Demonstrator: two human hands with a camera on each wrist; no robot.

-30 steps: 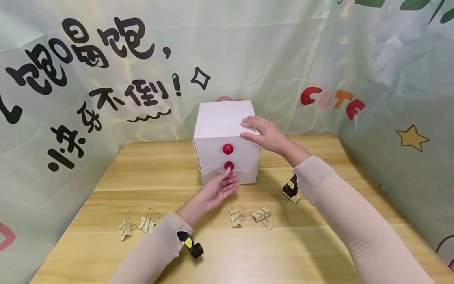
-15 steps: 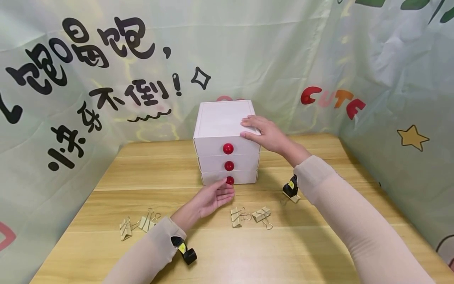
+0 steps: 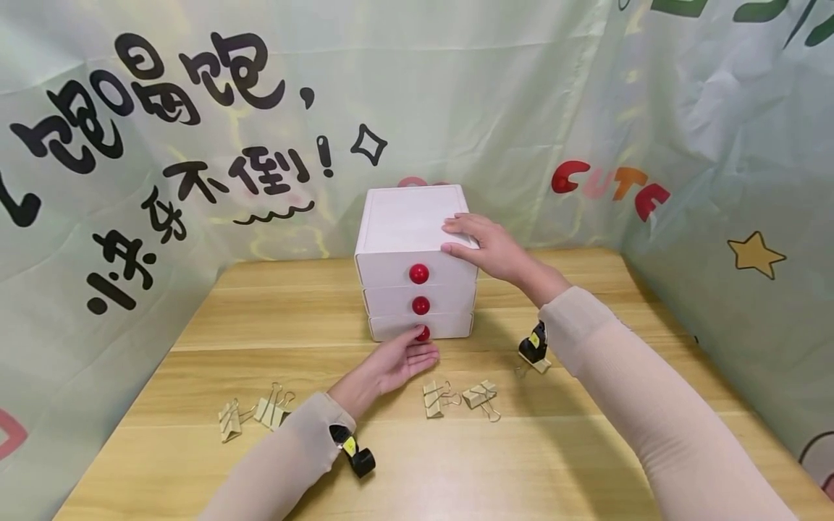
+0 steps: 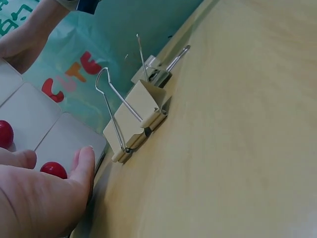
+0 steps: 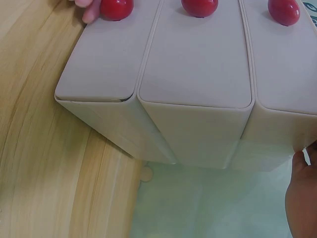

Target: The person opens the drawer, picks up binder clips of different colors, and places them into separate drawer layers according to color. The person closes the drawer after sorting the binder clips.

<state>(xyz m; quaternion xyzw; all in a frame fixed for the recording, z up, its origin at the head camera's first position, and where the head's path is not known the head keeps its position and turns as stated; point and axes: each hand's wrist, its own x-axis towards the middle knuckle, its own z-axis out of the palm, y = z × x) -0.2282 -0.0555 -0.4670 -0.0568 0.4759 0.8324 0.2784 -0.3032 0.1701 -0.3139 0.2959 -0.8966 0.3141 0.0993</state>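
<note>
Stretching in from the near side over the wooden table point(image 3: 495, 470), two beige sleeves point(image 3: 274, 463) end at bare wrists, with a black wrist camera point(image 3: 361, 463) hanging by the left cuff. Just past that forearm, at the left, lie two cream binder clips point(image 3: 230, 421), close beside each other. Two middle clips point(image 3: 433, 399) rest near one another in front of the cabinet, wire handles pointing rightward. A fifth clip point(image 3: 537, 364) sits farther to the right, partly hidden by the other black camera point(image 3: 533, 346).

Beyond the middle pair, the left hand point(image 3: 394, 363) is at the bottom red knob point(image 3: 426, 334), thumb against it and the other fingers extended below. The left wrist view shows the knob between thumb and finger, but whether they really pinch it I cannot tell.

The white cabinet point(image 3: 417, 217) stands upright toward the back of the table, its three drawers stacked and apparently closed, a middle knob point(image 3: 420, 305) and a top knob point(image 3: 419, 273) above the lowest one. Fingers spread, the right hand point(image 3: 491, 248) rests on its top at the right front corner.

Behind hangs a pale green backdrop point(image 3: 469, 94) with black lettering point(image 3: 267, 174), a colourful "CUTE" point(image 3: 567, 176) and a yellow star point(image 3: 756, 255).
</note>
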